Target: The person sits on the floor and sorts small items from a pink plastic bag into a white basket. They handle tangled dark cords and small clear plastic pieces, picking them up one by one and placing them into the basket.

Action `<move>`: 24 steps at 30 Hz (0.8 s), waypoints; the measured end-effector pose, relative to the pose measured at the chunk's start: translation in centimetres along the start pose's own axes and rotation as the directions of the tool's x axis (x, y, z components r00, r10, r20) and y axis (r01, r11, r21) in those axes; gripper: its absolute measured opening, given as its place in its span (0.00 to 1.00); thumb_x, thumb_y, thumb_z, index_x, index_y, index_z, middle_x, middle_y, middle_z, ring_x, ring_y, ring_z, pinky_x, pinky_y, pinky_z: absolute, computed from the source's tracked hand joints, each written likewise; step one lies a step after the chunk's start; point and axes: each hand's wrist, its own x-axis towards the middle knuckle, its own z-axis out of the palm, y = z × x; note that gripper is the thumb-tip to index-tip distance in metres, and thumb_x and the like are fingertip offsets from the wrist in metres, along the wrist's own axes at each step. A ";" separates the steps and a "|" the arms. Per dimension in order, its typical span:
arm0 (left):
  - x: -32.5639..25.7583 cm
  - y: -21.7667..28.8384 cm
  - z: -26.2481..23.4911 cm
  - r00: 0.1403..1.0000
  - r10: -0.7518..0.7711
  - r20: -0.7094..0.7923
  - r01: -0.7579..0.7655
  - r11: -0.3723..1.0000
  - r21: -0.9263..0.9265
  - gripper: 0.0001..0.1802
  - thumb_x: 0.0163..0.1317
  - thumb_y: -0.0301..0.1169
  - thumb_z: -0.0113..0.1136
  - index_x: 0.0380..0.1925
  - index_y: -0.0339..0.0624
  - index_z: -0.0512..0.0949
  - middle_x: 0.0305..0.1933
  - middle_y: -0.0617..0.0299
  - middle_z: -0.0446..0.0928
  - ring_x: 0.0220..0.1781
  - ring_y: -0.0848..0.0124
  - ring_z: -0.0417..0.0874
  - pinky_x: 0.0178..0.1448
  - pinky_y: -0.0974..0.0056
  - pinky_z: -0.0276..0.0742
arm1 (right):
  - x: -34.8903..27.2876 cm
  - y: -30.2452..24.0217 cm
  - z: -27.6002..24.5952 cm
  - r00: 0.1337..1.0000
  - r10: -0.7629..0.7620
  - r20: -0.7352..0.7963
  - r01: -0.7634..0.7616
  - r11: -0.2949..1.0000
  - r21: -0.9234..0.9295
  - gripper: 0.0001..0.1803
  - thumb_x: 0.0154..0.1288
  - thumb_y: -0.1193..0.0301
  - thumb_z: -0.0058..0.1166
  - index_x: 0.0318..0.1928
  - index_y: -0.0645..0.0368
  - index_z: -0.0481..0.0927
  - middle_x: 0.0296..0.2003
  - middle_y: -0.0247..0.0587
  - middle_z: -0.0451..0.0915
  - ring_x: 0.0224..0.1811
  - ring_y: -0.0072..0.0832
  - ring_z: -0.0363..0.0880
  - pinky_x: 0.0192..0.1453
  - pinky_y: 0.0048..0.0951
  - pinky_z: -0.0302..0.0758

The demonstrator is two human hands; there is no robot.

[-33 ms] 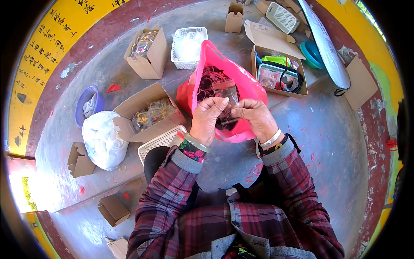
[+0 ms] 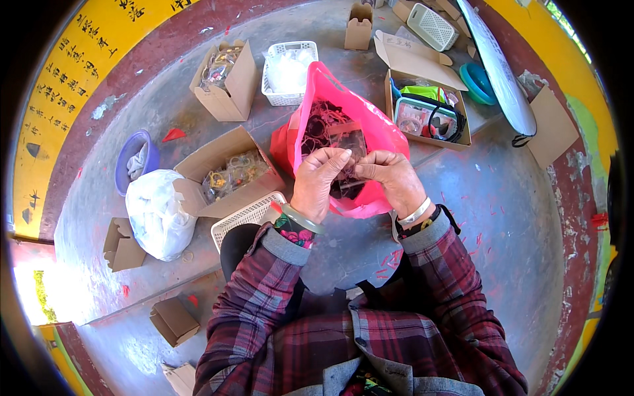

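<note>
Both hands, left [image 2: 318,181] and right [image 2: 394,179], pinch a small dark piece [image 2: 353,173] between them over an open pink bag [image 2: 370,129] on the floor [image 2: 502,218].

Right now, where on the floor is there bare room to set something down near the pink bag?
Bare concrete floor lies right of the pink bag, below the open box of coloured items. It is crowded left of the bag: the cardboard box of rings, white basket and white sack sit close together.
</note>
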 end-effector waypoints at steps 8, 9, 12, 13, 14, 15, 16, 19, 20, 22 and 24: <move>0.2 -0.8 -0.3 0.997 0.011 0.074 -0.023 0.986 0.167 0.06 0.56 0.27 0.60 0.33 0.38 0.76 0.31 0.66 0.76 0.34 0.79 0.75 0.41 0.74 0.70 | -0.3 -0.4 0.2 0.992 -0.073 -0.104 0.062 0.993 -0.105 0.04 0.52 0.78 0.60 0.27 0.65 0.78 0.24 0.33 0.78 0.27 0.16 0.73 0.34 0.17 0.69; 0.2 -0.9 -0.3 0.998 0.006 0.069 -0.018 0.984 0.176 0.06 0.56 0.27 0.60 0.33 0.38 0.76 0.31 0.66 0.76 0.34 0.79 0.75 0.41 0.74 0.70 | -0.3 -0.2 0.1 0.992 -0.077 -0.105 0.064 0.990 -0.124 0.04 0.52 0.78 0.60 0.27 0.65 0.78 0.24 0.32 0.77 0.27 0.15 0.72 0.34 0.17 0.69; 0.3 -1.1 -0.6 0.999 -0.006 0.053 -0.004 0.981 0.196 0.07 0.56 0.28 0.61 0.33 0.37 0.76 0.31 0.66 0.76 0.34 0.80 0.74 0.42 0.75 0.70 | -0.3 -0.1 0.3 0.991 -0.073 -0.109 0.056 0.987 -0.151 0.04 0.52 0.78 0.60 0.26 0.65 0.78 0.23 0.32 0.77 0.27 0.15 0.71 0.33 0.16 0.68; 0.3 -1.0 -0.6 0.999 -0.010 0.049 0.000 0.980 0.197 0.06 0.57 0.27 0.60 0.32 0.37 0.76 0.31 0.66 0.76 0.34 0.80 0.74 0.42 0.75 0.70 | -0.3 -0.1 0.4 0.991 -0.070 -0.113 0.052 0.986 -0.156 0.04 0.52 0.78 0.60 0.26 0.65 0.78 0.23 0.31 0.77 0.26 0.15 0.71 0.33 0.16 0.68; 0.3 -1.0 -0.5 0.999 -0.014 0.045 0.005 0.980 0.198 0.06 0.57 0.27 0.60 0.32 0.37 0.76 0.31 0.66 0.76 0.35 0.80 0.74 0.42 0.75 0.70 | -0.2 -0.1 0.4 0.992 -0.071 -0.106 0.054 0.986 -0.157 0.04 0.52 0.78 0.60 0.26 0.65 0.78 0.23 0.31 0.77 0.26 0.15 0.71 0.33 0.17 0.68; 0.3 -0.9 -0.5 0.999 -0.013 0.042 0.004 0.979 0.204 0.06 0.57 0.27 0.60 0.32 0.37 0.76 0.31 0.66 0.76 0.34 0.80 0.74 0.41 0.75 0.70 | -0.2 -0.1 0.4 0.992 -0.073 -0.099 0.057 0.986 -0.159 0.04 0.52 0.78 0.60 0.26 0.65 0.78 0.23 0.31 0.77 0.26 0.15 0.71 0.33 0.17 0.68; 0.2 -0.9 -0.5 0.999 -0.011 0.039 0.002 0.978 0.209 0.06 0.57 0.27 0.60 0.32 0.37 0.76 0.31 0.66 0.76 0.34 0.80 0.74 0.41 0.75 0.70 | -0.2 0.0 0.4 0.993 -0.074 -0.092 0.059 0.985 -0.161 0.04 0.52 0.78 0.60 0.26 0.65 0.78 0.23 0.31 0.77 0.26 0.15 0.71 0.33 0.17 0.68; 0.2 -0.8 -0.5 0.999 -0.020 0.033 0.013 0.980 0.196 0.05 0.57 0.27 0.60 0.31 0.36 0.77 0.30 0.66 0.76 0.33 0.80 0.74 0.39 0.75 0.70 | -0.2 0.0 0.3 0.996 -0.072 -0.045 0.066 0.990 -0.128 0.04 0.52 0.78 0.60 0.25 0.65 0.77 0.23 0.32 0.77 0.27 0.16 0.71 0.34 0.17 0.68; 0.1 -0.7 -0.5 0.999 -0.025 0.031 0.019 0.982 0.187 0.05 0.57 0.27 0.60 0.31 0.36 0.77 0.29 0.66 0.76 0.32 0.80 0.74 0.38 0.76 0.70 | -0.2 0.0 0.2 0.997 -0.067 -0.032 0.063 0.991 -0.116 0.04 0.52 0.77 0.59 0.26 0.65 0.78 0.24 0.32 0.77 0.27 0.16 0.71 0.34 0.17 0.68; 0.0 -0.5 -0.3 0.999 -0.019 0.026 0.014 0.984 0.177 0.05 0.57 0.26 0.60 0.30 0.36 0.77 0.28 0.66 0.76 0.30 0.80 0.74 0.36 0.76 0.70 | -0.1 0.0 0.1 0.998 -0.059 -0.006 0.059 0.994 -0.093 0.04 0.53 0.77 0.59 0.27 0.65 0.78 0.24 0.32 0.77 0.28 0.15 0.72 0.35 0.17 0.68; 0.0 -0.5 -0.3 1.000 0.002 0.017 -0.005 0.978 0.207 0.05 0.56 0.26 0.60 0.29 0.36 0.78 0.28 0.66 0.77 0.30 0.80 0.74 0.36 0.75 0.70 | -0.2 -0.7 -0.1 0.998 -0.049 -0.033 0.042 0.980 -0.193 0.04 0.52 0.77 0.59 0.29 0.64 0.79 0.25 0.33 0.78 0.30 0.19 0.73 0.37 0.19 0.69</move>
